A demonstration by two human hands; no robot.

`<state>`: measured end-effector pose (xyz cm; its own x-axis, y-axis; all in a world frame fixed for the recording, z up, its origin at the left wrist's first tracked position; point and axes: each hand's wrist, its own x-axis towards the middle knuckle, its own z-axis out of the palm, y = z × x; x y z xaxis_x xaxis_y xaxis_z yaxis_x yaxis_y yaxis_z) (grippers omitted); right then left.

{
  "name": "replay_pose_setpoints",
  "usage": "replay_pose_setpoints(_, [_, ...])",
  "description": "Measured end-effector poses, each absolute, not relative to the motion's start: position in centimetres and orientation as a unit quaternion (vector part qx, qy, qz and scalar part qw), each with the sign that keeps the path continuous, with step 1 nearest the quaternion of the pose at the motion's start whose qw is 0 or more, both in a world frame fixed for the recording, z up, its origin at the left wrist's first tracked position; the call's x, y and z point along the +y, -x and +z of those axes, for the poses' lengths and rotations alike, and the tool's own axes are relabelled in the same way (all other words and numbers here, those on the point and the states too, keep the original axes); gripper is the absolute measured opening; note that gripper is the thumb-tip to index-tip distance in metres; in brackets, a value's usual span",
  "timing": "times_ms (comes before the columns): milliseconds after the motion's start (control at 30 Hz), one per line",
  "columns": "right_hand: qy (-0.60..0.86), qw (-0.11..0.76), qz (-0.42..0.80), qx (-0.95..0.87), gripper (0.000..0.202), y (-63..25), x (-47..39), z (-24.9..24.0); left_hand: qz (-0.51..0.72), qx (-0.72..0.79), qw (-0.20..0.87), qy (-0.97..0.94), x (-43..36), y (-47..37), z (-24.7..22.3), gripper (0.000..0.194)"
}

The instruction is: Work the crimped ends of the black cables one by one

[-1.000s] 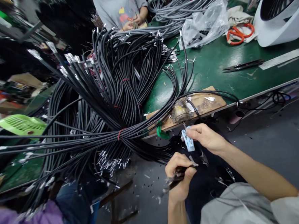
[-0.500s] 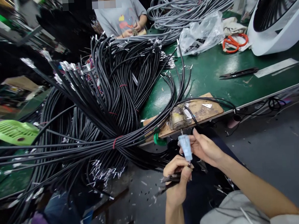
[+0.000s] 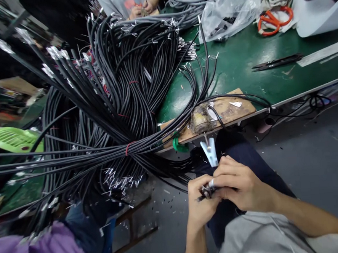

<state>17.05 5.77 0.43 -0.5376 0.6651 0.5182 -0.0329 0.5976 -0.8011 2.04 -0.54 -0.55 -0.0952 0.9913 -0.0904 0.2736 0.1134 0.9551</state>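
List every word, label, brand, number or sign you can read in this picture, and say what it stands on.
No text can be read anywhere.
Grey shirt at the top: coloured print, cut off and blurred; no words legible.
White strip on the green table: no marks I can make out.

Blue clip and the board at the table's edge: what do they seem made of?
The blue clip looks like plastic, smooth and evenly pale, with a metallic glint near its middle. The board is likely wood, matt tan with dark stains.
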Motion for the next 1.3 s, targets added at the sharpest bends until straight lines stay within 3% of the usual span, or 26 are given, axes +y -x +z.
replay_pose_setpoints(200, [0.289,0.525,0.324,-0.732,0.012,-16.4,5.2,-1.0,0.501,0.583,0.457,-0.448,-1.8,-2.6,-0.3,0.012])
replay_pose_setpoints(300, [0.314,0.532,0.349,-0.704,0.012,-16.3,5.1,-1.9,0.521,0.574,0.446,-0.447,-2.1,-2.9,-0.3,0.006])
replay_pose_setpoints(500, [0.274,0.472,0.457,-0.702,0.004,-16.8,5.2,-1.5,0.487,0.585,0.429,-0.486,-1.8,-2.9,-0.7,0.013])
replay_pose_setpoints(867, [0.349,0.384,0.514,-0.683,0.041,-16.7,6.0,-1.8,0.425,0.596,0.381,-0.565,-1.6,-2.8,-0.4,0.016])
replay_pose_setpoints(1100, [0.305,0.322,0.588,-0.676,0.015,-18.5,7.4,-1.0,0.464,0.626,0.367,-0.508,-1.7,-3.4,-1.1,0.012])
replay_pose_setpoints(1300, [0.382,0.476,0.514,-0.603,0.025,-16.2,5.1,-2.0,0.475,0.658,0.352,-0.467,-1.8,-4.4,-1.8,0.014])
